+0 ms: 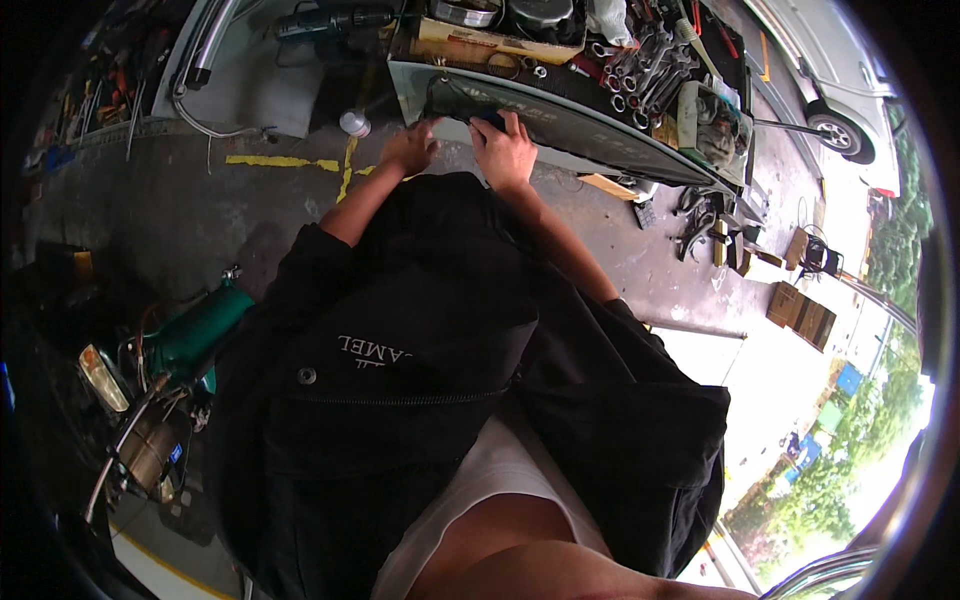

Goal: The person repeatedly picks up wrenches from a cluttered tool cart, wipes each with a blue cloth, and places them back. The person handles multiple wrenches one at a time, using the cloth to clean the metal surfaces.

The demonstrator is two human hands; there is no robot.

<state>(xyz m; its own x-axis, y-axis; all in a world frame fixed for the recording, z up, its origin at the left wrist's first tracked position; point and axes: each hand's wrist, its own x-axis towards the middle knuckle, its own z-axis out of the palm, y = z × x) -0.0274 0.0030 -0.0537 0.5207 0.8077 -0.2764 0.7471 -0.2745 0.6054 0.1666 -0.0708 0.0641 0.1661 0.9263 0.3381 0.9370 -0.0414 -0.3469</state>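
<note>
Gripping a small dark blue piece (488,121), the right hand (504,152) is at the left end of the dark panel (590,125) along the near side of the workbench (408,75). Its fingers are bent closed over the piece, most of which they hide. Just beside it, the left hand (410,150) is held up to the panel's left end, fingers partly bent; whether they hold or touch anything, I cannot tell.

On the tabletop, a cardboard tray (470,38) bearing a silver metal pan (465,12) lies toward the left end, with a white glove or cloth (612,22) beside its right edge. Combination wrenches (660,70) are heaped farther right, and an open-topped container (688,115) of greyish contents stands at the near right corner. A small metal nut (540,72) lies by the near edge.

A white bottle (353,123) stands on the floor left of the workbench's left corner, close to yellow floor tape (285,162).
</note>
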